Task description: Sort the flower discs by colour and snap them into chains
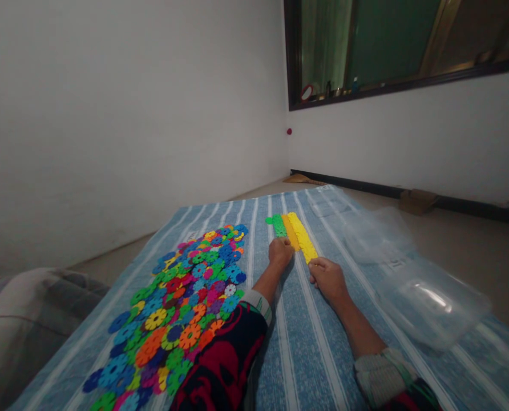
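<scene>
Three strips of joined plastic discs lie side by side on the striped cloth: a green strip (279,225), an orange strip (291,233) and a yellow strip (302,237). At the near end of the green and orange strips is my left hand (281,252), its fingers curled down; what they grip, if anything, is hidden. My right hand (328,277) has its fingers closed on the near end of the yellow strip. A wide pile of loose colourful discs (188,294) spreads to the left of my hands.
Clear plastic containers (434,302) stand at the right side of the blue striped cloth (323,331). Behind them, a cardboard piece (417,201) lies on the floor by the wall. Grey-white fabric (36,319) shows at the lower left.
</scene>
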Motion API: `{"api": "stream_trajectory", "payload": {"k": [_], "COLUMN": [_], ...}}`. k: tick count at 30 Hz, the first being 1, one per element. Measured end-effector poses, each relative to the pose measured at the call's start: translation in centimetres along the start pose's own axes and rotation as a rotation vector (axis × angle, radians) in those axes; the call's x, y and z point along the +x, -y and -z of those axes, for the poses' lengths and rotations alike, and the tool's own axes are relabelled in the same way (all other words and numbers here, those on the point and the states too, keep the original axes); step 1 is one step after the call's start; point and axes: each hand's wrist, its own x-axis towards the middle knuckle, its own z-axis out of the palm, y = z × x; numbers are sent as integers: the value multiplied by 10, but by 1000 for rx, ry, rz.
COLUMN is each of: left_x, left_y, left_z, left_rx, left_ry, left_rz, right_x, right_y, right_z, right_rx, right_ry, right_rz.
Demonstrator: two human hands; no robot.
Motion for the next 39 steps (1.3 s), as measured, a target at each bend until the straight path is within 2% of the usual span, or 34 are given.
{"api": "stream_trajectory", "payload": {"k": [8,12,16,21,25,29,33,39], "left_x": [-7,-20,-44,-73,-96,-120,-136,-143], "left_y": [-1,9,25,48,67,92,124,159], "left_z": [0,7,22,58,97,136,168,199], "left_rx": [-33,-90,-143,-105,77,258,429,524], "left_ry": [-25,-11,59,145,83,-36,-156,-179], "left_rz": [19,-20,-63,-160,-198,-157,-89,109], "right_x": [0,-2,-4,-9,-13,-15,-17,-21], "right_y": [-1,0,2,8,11,10,11,19], "right_z": [0,1,2,5,8,11,13,13], "right_rx": [-1,-10,-40,-91,-112,-155,-195,-201], "right_ry": [12,2,5,1,0,5,8,-7], "right_rz": [-18,-23,-36,-46,-62,-47,-45,-52]}}
